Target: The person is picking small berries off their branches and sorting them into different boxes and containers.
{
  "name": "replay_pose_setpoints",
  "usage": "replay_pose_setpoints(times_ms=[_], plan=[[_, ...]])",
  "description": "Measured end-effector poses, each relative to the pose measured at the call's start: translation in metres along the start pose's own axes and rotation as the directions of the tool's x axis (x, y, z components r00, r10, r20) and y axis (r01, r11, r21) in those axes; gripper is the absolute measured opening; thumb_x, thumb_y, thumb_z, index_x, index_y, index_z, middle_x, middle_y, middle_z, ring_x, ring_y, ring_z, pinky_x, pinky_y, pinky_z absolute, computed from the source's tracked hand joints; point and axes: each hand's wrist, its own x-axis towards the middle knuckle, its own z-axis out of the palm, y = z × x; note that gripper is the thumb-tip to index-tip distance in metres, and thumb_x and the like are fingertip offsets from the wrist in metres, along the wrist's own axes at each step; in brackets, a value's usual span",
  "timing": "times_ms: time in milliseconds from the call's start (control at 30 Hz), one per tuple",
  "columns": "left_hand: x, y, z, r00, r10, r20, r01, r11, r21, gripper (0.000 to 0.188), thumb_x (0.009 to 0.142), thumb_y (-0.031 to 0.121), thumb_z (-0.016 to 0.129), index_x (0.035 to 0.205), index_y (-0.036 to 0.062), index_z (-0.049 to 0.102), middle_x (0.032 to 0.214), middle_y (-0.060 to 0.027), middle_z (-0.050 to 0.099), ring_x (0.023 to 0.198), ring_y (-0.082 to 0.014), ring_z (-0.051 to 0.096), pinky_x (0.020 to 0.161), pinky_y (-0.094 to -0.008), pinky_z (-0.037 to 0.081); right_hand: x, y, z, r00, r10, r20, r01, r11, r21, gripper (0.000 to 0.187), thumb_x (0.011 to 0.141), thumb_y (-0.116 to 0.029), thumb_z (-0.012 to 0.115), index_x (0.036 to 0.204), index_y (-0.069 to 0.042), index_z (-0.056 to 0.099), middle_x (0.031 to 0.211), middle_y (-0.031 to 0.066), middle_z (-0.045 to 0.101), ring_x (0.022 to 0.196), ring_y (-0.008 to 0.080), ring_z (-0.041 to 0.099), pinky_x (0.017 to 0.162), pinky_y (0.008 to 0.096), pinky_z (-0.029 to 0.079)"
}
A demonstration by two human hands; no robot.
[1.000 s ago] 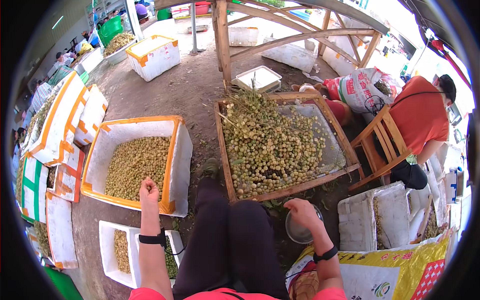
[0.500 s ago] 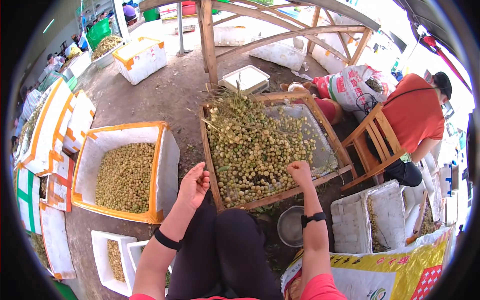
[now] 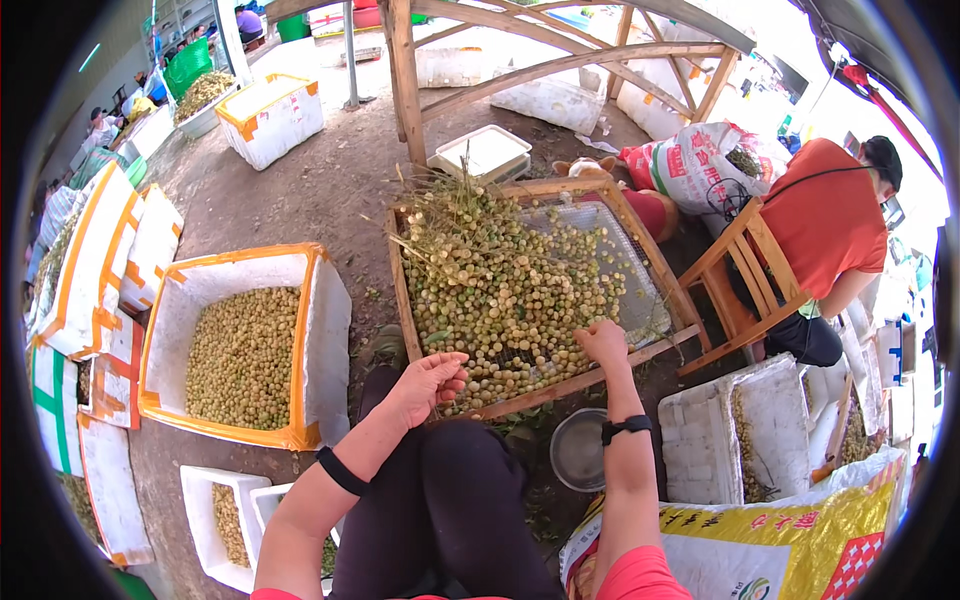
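A wood-framed mesh tray (image 3: 533, 400) lies before my knees, heaped with small round yellow-green fruit (image 3: 500, 290), with thin twigs (image 3: 455, 210) piled toward its far left. My left hand (image 3: 430, 388) hangs over the tray's near left corner. Its thumb and fingers are pinched together, and whatever is between them is too small to tell. Over the fruit at the near right of the tray is my right hand (image 3: 603, 345), fingers curled down and closed. Its fingertips are partly hidden, so I cannot make out what they hold.
On my left stands an orange-taped foam box (image 3: 335, 330) holding similar fruit. A metal bowl (image 3: 578, 450) sits beside my right wrist. A person in a red-orange top (image 3: 830, 225) sits by a wooden chair (image 3: 745, 290). Foam boxes (image 3: 700, 440) and a yellow-white sack (image 3: 740, 550) lie at right.
My left hand has moved right and toward me, from beside the tray to over its near corner, its fingers now pinched. My right hand stays over the fruit, its fingers tipped further down.
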Motion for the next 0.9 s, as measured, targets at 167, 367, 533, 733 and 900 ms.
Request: replay_pose_setpoints(times_ms=[167,367,533,733,900], plan=[[0.005,-0.003,-0.007,1.000,-0.015,0.011,0.015,1.000,-0.012,0.020,0.086,0.014,0.049,0.103,0.0052,0.053,0.079,-0.0025,0.057,0.065,-0.0093,0.055,0.054,-0.0208,0.045,-0.004,0.009,0.011,0.977,-0.176,-0.119,0.176,0.984,-0.010,0.029,0.068,-0.027,0.066,0.061,0.000,0.061,0.058,0.0135,0.057,0.058,0.0247,0.057,0.056,0.0383,0.045],[0.011,-0.006,0.002,0.999,-0.035,0.036,0.033,0.999,0.033,0.023,0.089,0.022,0.044,0.104,0.0069,0.052,0.079,-0.0018,0.057,0.064,-0.0082,0.055,0.053,-0.0198,0.046,-0.017,0.006,0.008,0.947,-0.299,-0.122,0.321,0.907,0.273,0.018,0.069,-0.018,0.064,0.075,-0.002,0.064,0.060,0.0113,0.059,0.057,0.0207,0.057,0.056,0.0333,0.045],[0.012,-0.006,0.012,0.974,-0.159,0.161,0.169,0.984,-0.050,0.033,0.091,0.032,0.036,0.107,0.0058,0.049,0.081,-0.0027,0.056,0.063,-0.0090,0.055,0.054,-0.0217,0.048,-0.103,-0.074,0.054,0.654,-0.751,-0.090,0.688,0.541,0.484,0.018,0.076,-0.017,0.057,0.088,-0.005,0.061,0.073,0.0134,0.060,0.065,0.0254,0.058,0.061,0.0307,0.045],[0.022,-0.015,-0.001,0.967,-0.164,0.193,0.186,0.978,-0.097,0.022,0.088,0.021,0.045,0.098,0.0025,0.053,0.075,-0.0034,0.054,0.059,-0.0077,0.052,0.044,-0.0146,0.042,-0.081,-0.053,0.038,0.825,-0.540,-0.167,0.563,0.762,0.320,0.021,0.074,-0.025,0.059,0.083,-0.005,0.062,0.073,0.0147,0.060,0.070,0.0280,0.059,0.062,0.0352,0.045],[0.019,-0.010,0.005,0.977,-0.199,0.075,0.198,0.980,0.021,0.016,0.087,0.017,0.048,0.095,0.0029,0.052,0.072,-0.0030,0.053,0.053,-0.0053,0.045,0.036,-0.0132,0.033,-0.055,-0.030,0.019,0.964,-0.242,0.112,0.266,0.902,-0.341,0.021,0.068,-0.025,0.065,0.073,-0.005,0.063,0.074,0.0147,0.061,0.074,0.0304,0.059,0.066,0.0381,0.047]])
